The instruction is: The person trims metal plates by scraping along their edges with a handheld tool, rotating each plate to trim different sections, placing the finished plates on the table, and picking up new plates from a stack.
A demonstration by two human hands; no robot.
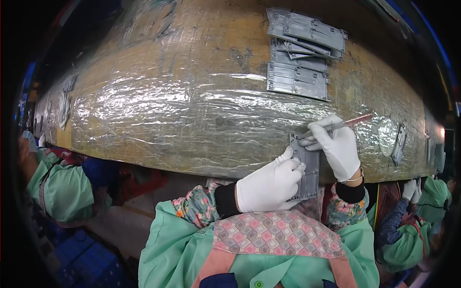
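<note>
Near the table's front edge lies a flat grey plastic panel [309, 170], its long side running away from me. My left hand [269, 186], in a white glove, grips its left side with the fingers closed over the edge. A slim pen-like tool [357, 120] with a reddish rear end is pinched in my white-gloved right hand [339, 148]. That hand is over the panel's far end, and the tool's tip is hidden near the fingers. Beyond my hands, similar grey panels [298, 80] lie in an untidy, overlapping pile.
A film-wrapped table [182, 115] stretches ahead. More grey parts lie at its right [398, 144] and far left [65, 108]. Co-workers in green sit at the left [67, 189] and right [406, 245]. Blue crates [89, 259] stand on the floor at lower left.
</note>
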